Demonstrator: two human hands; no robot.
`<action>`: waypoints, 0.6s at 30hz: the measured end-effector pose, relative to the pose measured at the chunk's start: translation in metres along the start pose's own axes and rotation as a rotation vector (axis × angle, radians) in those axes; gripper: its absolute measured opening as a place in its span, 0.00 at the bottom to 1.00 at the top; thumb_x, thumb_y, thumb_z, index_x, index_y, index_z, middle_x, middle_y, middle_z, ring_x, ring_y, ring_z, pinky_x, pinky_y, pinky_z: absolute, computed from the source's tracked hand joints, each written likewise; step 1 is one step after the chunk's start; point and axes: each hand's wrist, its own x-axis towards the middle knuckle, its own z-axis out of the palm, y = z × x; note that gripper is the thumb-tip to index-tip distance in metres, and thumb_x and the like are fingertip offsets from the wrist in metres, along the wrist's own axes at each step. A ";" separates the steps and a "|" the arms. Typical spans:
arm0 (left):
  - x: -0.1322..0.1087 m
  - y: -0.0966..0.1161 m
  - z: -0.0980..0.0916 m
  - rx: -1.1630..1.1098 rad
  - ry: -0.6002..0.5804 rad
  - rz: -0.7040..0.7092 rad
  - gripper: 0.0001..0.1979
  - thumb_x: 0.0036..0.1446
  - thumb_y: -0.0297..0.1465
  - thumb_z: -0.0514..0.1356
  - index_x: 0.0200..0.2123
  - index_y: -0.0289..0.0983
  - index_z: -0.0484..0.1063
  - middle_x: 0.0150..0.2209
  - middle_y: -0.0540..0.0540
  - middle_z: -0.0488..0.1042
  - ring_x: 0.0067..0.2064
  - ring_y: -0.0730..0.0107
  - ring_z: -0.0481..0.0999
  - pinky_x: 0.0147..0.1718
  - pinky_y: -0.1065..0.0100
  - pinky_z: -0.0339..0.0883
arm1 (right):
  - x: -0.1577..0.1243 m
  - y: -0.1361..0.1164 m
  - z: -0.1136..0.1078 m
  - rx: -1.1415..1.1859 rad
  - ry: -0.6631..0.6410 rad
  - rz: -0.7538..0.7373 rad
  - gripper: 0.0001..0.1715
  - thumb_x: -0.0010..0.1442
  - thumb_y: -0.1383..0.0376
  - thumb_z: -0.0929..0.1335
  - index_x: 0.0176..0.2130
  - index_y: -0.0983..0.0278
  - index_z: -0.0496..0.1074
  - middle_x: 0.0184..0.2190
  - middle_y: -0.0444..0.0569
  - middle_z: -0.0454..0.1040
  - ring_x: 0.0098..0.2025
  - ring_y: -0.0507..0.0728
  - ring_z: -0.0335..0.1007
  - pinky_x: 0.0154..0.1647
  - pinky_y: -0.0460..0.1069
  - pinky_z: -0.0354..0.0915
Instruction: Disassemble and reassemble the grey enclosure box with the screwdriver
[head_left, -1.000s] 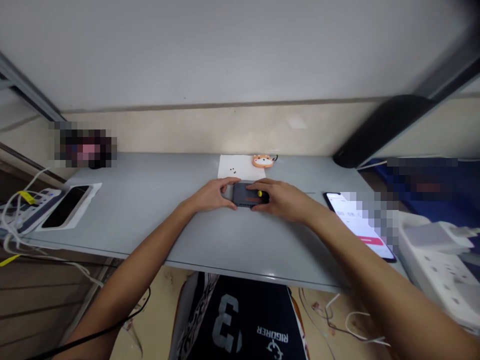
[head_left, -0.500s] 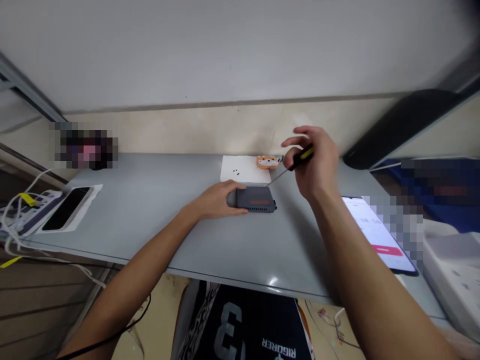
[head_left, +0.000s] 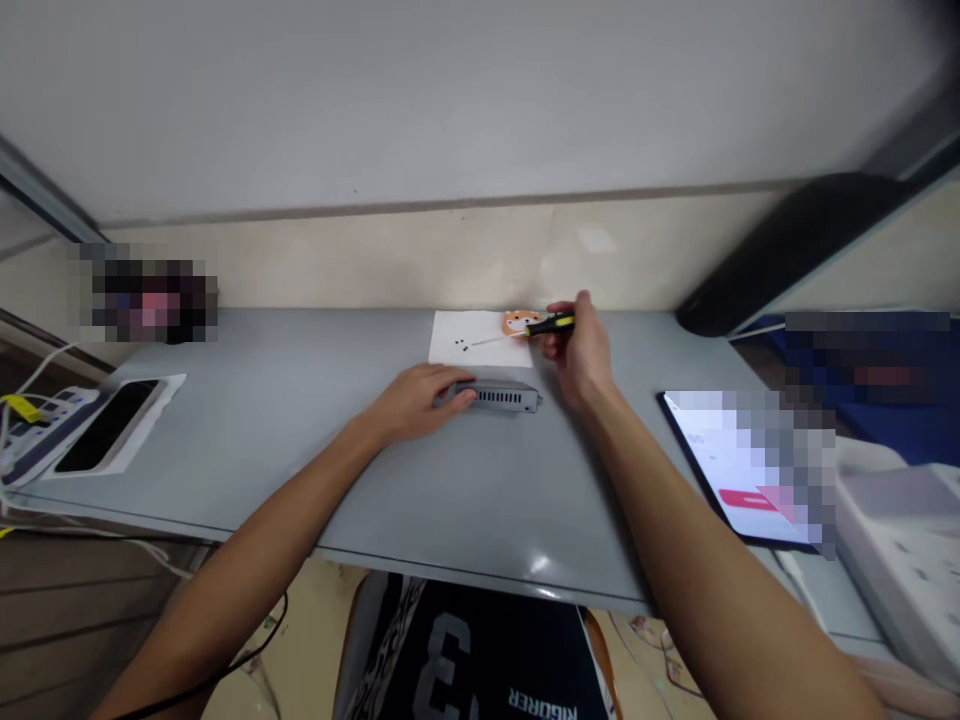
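Note:
My left hand [head_left: 424, 402] grips the left end of a flat grey box with vent slots [head_left: 502, 395], its slotted side turned toward me. The fingers lie on top and the thumb is on the near side. My right hand [head_left: 579, 350] is closed around a black and yellow screwdriver [head_left: 551, 325]. Its thin shaft points left over a white paper sheet [head_left: 480, 353], with the tip close to several tiny black screws [head_left: 462, 345]. An orange and white animal-faced case [head_left: 517, 323] sits at the sheet's back right corner, partly behind the screwdriver.
On the right of the grey desk [head_left: 360, 500] lie a lit tablet or phone [head_left: 739, 470] and a white power strip [head_left: 907, 540]. To the left are a dark phone [head_left: 112, 425] on white paper and another power strip [head_left: 49, 430] with cables. A black cylinder [head_left: 780, 250] leans at the back right.
My right hand has lowered and moved left, taking the screwdriver tip from the box to beside the screws. The box has tilted, so its slotted side now faces me.

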 end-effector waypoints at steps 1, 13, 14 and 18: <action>0.000 0.000 0.000 -0.010 0.009 -0.004 0.19 0.72 0.42 0.53 0.54 0.39 0.77 0.50 0.43 0.82 0.48 0.60 0.81 0.50 0.57 0.72 | -0.001 0.003 0.002 -0.061 -0.034 -0.011 0.31 0.60 0.36 0.66 0.34 0.61 0.72 0.21 0.42 0.67 0.18 0.48 0.56 0.17 0.46 0.49; 0.003 -0.003 0.008 -0.206 0.171 -0.276 0.25 0.73 0.49 0.48 0.44 0.39 0.79 0.34 0.48 0.78 0.33 0.69 0.73 0.33 0.67 0.63 | -0.005 0.005 0.004 -0.338 -0.056 -0.254 0.29 0.65 0.40 0.65 0.31 0.60 0.74 0.25 0.44 0.73 0.26 0.50 0.67 0.29 0.48 0.63; 0.004 -0.004 0.008 -0.234 0.158 -0.273 0.25 0.73 0.50 0.48 0.47 0.40 0.78 0.35 0.48 0.79 0.34 0.69 0.73 0.34 0.67 0.63 | -0.006 0.006 0.004 -0.348 -0.062 -0.260 0.29 0.65 0.41 0.65 0.31 0.60 0.74 0.24 0.44 0.73 0.26 0.51 0.67 0.30 0.48 0.63; 0.002 -0.010 0.007 -0.278 0.078 -0.237 0.25 0.71 0.52 0.50 0.56 0.42 0.74 0.39 0.47 0.78 0.34 0.69 0.73 0.34 0.68 0.65 | -0.005 0.010 0.003 -0.392 -0.073 -0.271 0.29 0.65 0.40 0.65 0.32 0.60 0.74 0.24 0.44 0.72 0.28 0.52 0.67 0.30 0.48 0.62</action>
